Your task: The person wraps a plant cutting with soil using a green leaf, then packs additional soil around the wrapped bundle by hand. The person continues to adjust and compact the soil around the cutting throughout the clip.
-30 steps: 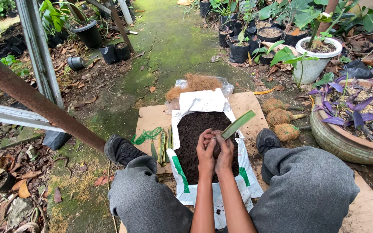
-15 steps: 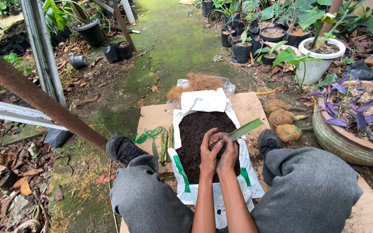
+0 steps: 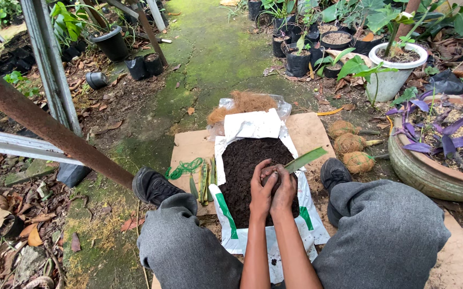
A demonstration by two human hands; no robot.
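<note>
While both hands press together over the open sack, the left hand [image 3: 262, 190] and right hand [image 3: 285, 190] cup a dark lump of soil between their palms, and a green leaf cutting [image 3: 305, 159] sticks out up and to the right from between the fingers. Just below the hands lies the white sack [image 3: 253, 126], slit open and full of dark soil [image 3: 242, 160], resting on cardboard [image 3: 309, 131]. Beside the sack on the left lie more cuttings [image 3: 205, 179] and green twine [image 3: 184, 168]. Right of it sit three coir balls [image 3: 349, 143]. Behind the sack is a clear bag of coconut fibre [image 3: 245, 101]. Grey-trousered knees flank the hands, with black shoes [image 3: 154, 186] on either side.
</note>
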